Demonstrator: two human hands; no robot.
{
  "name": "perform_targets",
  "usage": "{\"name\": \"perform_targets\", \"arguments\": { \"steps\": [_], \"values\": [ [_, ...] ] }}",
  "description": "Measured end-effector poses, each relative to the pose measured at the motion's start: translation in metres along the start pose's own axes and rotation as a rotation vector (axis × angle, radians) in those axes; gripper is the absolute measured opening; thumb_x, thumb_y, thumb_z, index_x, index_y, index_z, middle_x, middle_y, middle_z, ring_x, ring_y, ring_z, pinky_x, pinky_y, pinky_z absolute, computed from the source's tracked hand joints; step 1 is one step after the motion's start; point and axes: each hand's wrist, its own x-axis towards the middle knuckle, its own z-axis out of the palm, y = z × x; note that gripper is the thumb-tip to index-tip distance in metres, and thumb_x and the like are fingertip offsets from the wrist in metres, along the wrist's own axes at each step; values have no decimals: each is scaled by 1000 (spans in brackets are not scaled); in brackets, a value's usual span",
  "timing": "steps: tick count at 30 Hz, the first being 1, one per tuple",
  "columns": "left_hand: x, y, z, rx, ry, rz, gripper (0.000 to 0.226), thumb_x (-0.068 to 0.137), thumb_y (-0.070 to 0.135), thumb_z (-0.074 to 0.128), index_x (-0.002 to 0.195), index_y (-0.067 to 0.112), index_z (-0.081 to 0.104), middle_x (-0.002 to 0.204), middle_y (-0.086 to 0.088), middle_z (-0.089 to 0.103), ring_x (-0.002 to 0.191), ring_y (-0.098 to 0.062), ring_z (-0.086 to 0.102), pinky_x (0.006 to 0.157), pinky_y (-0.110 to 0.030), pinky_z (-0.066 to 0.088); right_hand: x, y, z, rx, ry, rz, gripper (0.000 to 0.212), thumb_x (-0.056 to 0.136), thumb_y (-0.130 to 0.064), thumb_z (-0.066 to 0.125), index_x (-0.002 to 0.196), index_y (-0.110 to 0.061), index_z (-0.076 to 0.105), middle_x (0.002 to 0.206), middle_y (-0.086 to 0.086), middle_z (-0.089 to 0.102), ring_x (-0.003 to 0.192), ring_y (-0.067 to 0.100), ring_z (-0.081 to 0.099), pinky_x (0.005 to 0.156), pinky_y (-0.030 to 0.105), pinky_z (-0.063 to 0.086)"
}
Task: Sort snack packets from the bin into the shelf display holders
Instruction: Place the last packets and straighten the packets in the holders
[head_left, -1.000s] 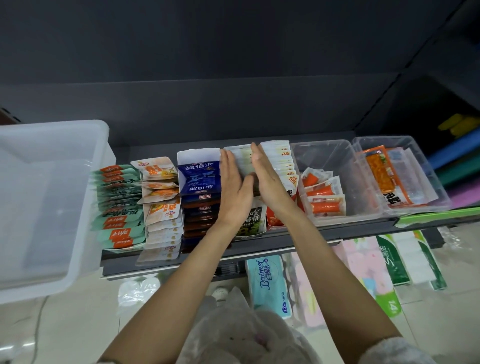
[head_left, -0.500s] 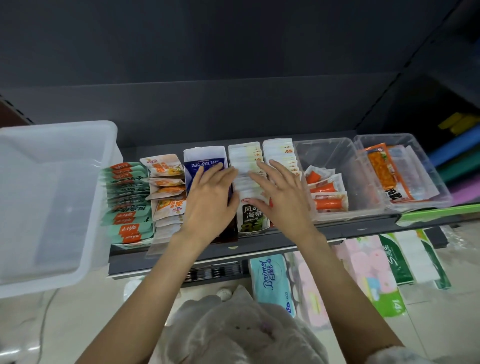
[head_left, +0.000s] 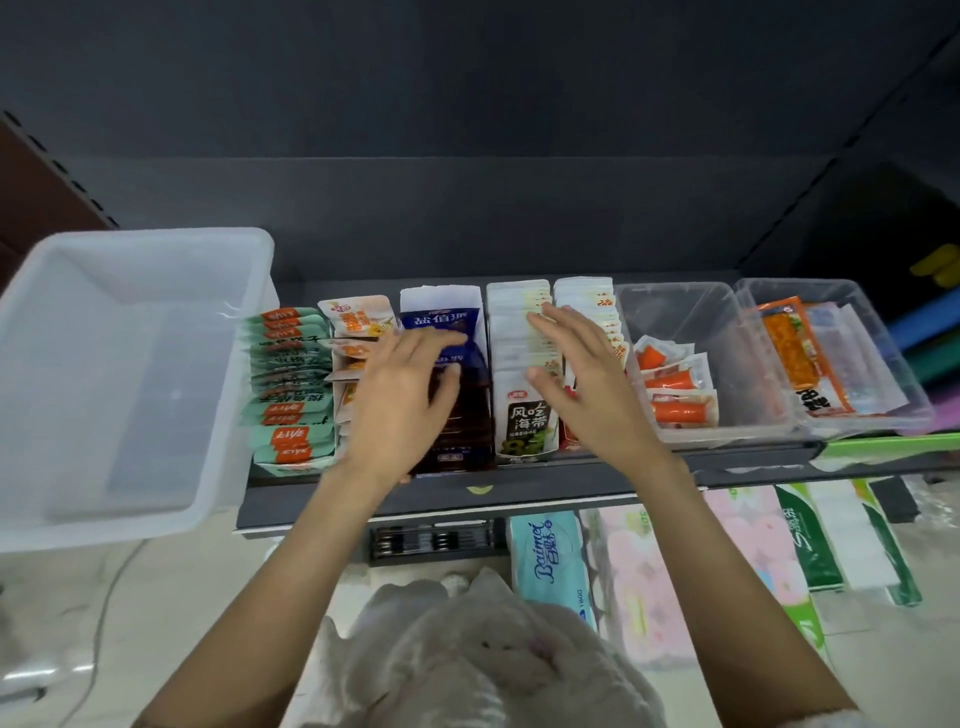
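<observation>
Two big things fill the view first: the dark shelf and, at its left end, a large clear plastic bin, which looks empty from here. On the right part of the shelf stand two clear display holders: the nearer one has a few orange sausage packets at its front, and the far one holds a long orange packet lying flat. Between the bin and these holders, the snack packets stand in tight rows: green-and-orange packets just beside the bin, then pale orange ones, then dark blue packets, then white seaweed packets, then a white-and-red row. The left hand lies flat over the pale orange and dark blue rows, its fingers spread and relaxed, holding nothing. The right hand rests over the white rows, fingers straight and a little apart, also holding nothing. Under the shelf, tissue packs lie on the floor.
</observation>
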Motion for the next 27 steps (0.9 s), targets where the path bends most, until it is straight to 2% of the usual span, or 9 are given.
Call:
{"name": "perform_targets", "arguments": {
  "steps": [2,4,10,12,14,16,18,22,27],
  "values": [
    [2,-22,-17,77,33,-8,23,88,29,54,106,18,63,103,1,67,99,-21,58,93,-36,37,13,-14,-6,6,-17,-28,49,94,-25,57,140,-23,42,144,-4,41,135,11,30,110,23,20],
    [4,-41,-27,185,-25,51,31,83,43,53,103,21,63,100,4,67,99,-21,57,90,-34,33,33,-26,-6,-87,-90,-97,54,92,-28,60,141,-22,40,143,-2,44,133,14,34,108,26,22],
    [3,-53,-20,367,-275,232,71,57,62,73,111,17,59,110,-1,60,109,-22,44,96,-40,23,76,-40,23,-677,-479,-288,115,68,-63,70,151,-13,7,155,5,20,140,21,19,111,39,16],
    [2,-50,-16,396,-250,235,70,56,58,78,109,16,60,109,-2,59,107,-25,47,95,-41,25,82,-42,32,-757,-433,-335,107,71,-59,70,149,-12,14,146,5,37,132,22,34,106,39,22],
    [1,-47,-15,381,-157,250,57,62,50,78,104,16,60,106,-2,60,105,-26,49,93,-40,27,88,-43,36,-787,-311,-433,75,83,-45,64,142,-14,28,124,4,58,112,23,52,96,37,28],
    [0,-46,-15,364,-70,295,45,69,47,73,101,18,60,104,-1,60,103,-24,49,91,-39,29,96,-42,36,-765,-249,-482,44,91,-31,56,130,-17,42,107,0,66,94,24,60,88,35,30],
    [-2,-45,-15,368,-70,343,44,69,48,72,100,18,61,102,0,61,102,-23,50,89,-38,31,102,-41,33,-750,-256,-473,26,94,-26,51,119,-19,52,107,-2,67,92,23,61,85,33,30],
    [-1,-43,-11,455,-218,411,57,62,52,77,103,15,65,99,-1,63,97,-25,56,86,-40,31,112,-30,32,-757,-247,-439,20,96,-23,48,114,-18,58,107,-1,69,94,23,62,85,32,34],
    [14,-39,-5,555,-238,522,38,69,30,70,103,15,67,87,0,68,85,-23,58,81,-36,28,121,-29,34,-714,-203,-432,25,97,-23,48,121,-19,52,109,1,68,94,26,64,70,33,43]
  ]
}}
